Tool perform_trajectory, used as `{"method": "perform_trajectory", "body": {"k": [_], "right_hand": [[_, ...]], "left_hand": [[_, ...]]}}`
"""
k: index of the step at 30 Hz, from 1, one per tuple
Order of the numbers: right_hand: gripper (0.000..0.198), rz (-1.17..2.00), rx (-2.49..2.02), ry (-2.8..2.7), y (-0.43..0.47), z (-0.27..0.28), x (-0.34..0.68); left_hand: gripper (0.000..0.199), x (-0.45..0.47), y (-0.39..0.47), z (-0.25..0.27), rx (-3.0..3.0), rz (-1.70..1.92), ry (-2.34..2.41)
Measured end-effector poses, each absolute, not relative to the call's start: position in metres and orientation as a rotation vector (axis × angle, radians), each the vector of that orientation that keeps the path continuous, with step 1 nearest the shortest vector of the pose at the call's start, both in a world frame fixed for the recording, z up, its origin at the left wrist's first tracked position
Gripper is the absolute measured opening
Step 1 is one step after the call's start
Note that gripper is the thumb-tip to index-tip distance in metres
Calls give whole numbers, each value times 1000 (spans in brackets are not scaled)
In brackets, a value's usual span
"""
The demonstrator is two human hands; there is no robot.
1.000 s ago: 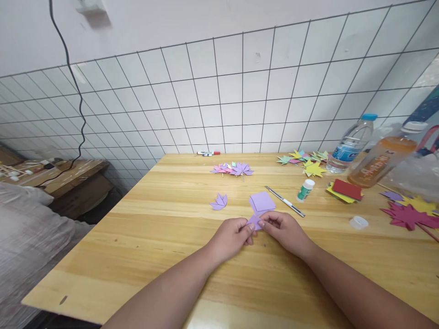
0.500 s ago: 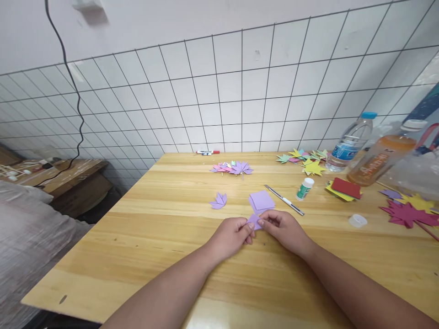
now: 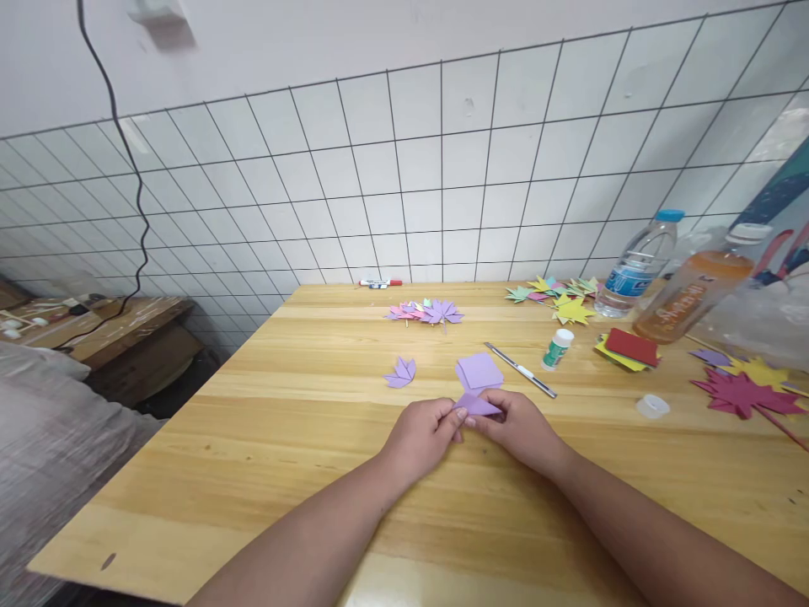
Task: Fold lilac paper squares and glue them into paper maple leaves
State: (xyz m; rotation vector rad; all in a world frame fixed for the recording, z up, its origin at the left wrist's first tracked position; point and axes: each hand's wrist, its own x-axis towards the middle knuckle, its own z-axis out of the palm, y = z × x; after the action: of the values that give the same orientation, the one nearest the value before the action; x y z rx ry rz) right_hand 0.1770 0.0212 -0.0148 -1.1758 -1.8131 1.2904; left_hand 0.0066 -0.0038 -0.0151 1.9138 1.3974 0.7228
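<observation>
Between my two hands is a small piece of purple paper [image 3: 475, 405], folded to a triangular shape with a point toward the right. My left hand [image 3: 425, 432] pinches its left end between thumb and fingers. My right hand [image 3: 519, 427] grips it from the other side, thumb on the near edge and fingers behind. Just beyond lies a stack of purple paper squares [image 3: 479, 372]. A folded purple paper leaf piece [image 3: 400, 373] rests on the table to the left of the stack. Right of the stack lies a utility knife [image 3: 522, 369].
A glue stick [image 3: 558, 349] stands near its loose cap [image 3: 653, 406]. Red and yellow paper [image 3: 630, 347], a water bottle [image 3: 640, 265] and an orange drink bottle [image 3: 695, 291] are at right. Paper leaves [image 3: 442, 313] and a marker [image 3: 380, 283] lie toward the tiled wall.
The purple paper has gone from a small squarish shape to a longer triangle with its point to the right. My right thumb has shifted left along it, and the view has turned slightly.
</observation>
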Motion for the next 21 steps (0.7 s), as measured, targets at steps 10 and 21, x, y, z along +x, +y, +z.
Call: {"method": "perform_trajectory", "body": {"k": [10,21], "right_hand": [[26,1336,-1228,-1725,27,-17,182],[34,1366,-1206,-1750,30,-15,192]], "left_hand": [[37,2,-1,-9,1947,712,1433],[38,-4,2,-8,1853,676,1437]]}}
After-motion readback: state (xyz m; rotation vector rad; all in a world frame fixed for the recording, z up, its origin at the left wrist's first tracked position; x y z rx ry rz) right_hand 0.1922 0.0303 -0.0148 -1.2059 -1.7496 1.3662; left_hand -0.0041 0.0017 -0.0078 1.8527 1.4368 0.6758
